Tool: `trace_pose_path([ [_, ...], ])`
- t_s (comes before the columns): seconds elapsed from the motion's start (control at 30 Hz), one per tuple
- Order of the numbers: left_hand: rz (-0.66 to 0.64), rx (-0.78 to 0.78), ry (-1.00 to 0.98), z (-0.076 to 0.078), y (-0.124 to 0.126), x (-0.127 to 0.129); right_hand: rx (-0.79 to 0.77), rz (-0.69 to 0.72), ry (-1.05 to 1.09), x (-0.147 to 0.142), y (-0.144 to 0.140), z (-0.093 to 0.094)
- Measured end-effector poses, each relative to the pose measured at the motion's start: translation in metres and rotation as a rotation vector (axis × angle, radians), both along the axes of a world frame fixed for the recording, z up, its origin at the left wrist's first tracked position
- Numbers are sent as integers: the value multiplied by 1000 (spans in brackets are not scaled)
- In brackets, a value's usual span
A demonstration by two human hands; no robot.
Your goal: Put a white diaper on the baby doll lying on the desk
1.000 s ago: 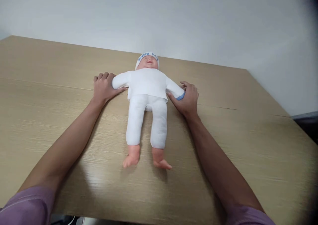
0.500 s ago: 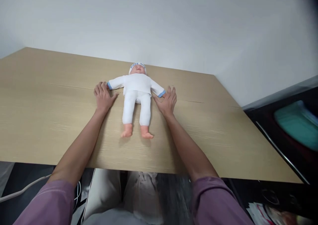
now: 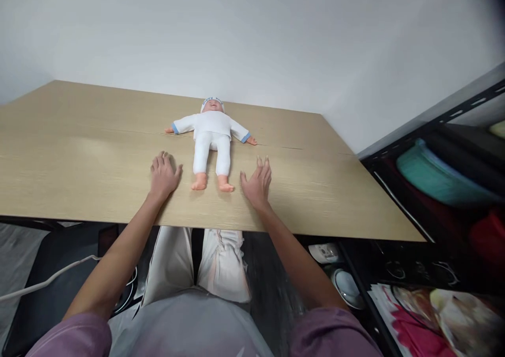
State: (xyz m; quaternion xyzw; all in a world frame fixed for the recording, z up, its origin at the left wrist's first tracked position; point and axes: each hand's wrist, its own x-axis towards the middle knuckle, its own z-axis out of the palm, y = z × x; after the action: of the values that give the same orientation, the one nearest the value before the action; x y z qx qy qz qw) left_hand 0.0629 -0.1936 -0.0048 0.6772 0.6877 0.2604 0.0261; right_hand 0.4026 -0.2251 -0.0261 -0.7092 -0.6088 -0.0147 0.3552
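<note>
Both hands drawn back off doll (image 3: pixel 212 137), grip released, doll supine, head pointing away, lengthwise

Blue lettering on the doll's cap (image 3: pixel 212 101) (too small, unreadable)

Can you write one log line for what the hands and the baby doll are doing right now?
doll: on its back on table, arms spread | left hand: open, flat on table, off doll | right hand: open, off doll
</note>
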Motion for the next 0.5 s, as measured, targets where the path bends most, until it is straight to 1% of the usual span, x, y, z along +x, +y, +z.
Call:
trace_pose_path([
  [0.07, -64, -22, 19, 0, -40, 0, 17, 52, 13, -6, -43, 2],
  [0.1, -110, -28, 22, 0, -65, -1, 28, 84, 21, -9, -68, 1],
  [0.17, -223, -25, -6, -3, -123, -4, 53, 166, 48, -11, -123, -6],
  [0.23, -339, -51, -111, -11, -186, -8, 108, 242, 113, -9, -180, -20],
  [0.27, -394, -78, -189, -17, -216, -9, 121, 272, 147, -7, -206, -30],
  [0.3, -438, -138, -266, -25, -244, -8, 120, 292, 187, -5, -229, -42],
  [0.33, -455, -196, -359, -35, -268, -6, 130, 298, 233, -2, -247, -54],
  [0.37, -430, -258, -461, -47, -287, -2, 94, 267, 292, 0, -261, -65],
  [0.4, -390, -321, -554, -59, -300, 4, 61, 195, 355, 1, -270, -76],
  [0.43, -334, -389, -643, -72, -307, 13, 7, 121, 427, 1, -276, -86],
  [0.5, -204, -538, -824, -97, -304, 34, -124, -11, 567, -2, -277, -102],
])
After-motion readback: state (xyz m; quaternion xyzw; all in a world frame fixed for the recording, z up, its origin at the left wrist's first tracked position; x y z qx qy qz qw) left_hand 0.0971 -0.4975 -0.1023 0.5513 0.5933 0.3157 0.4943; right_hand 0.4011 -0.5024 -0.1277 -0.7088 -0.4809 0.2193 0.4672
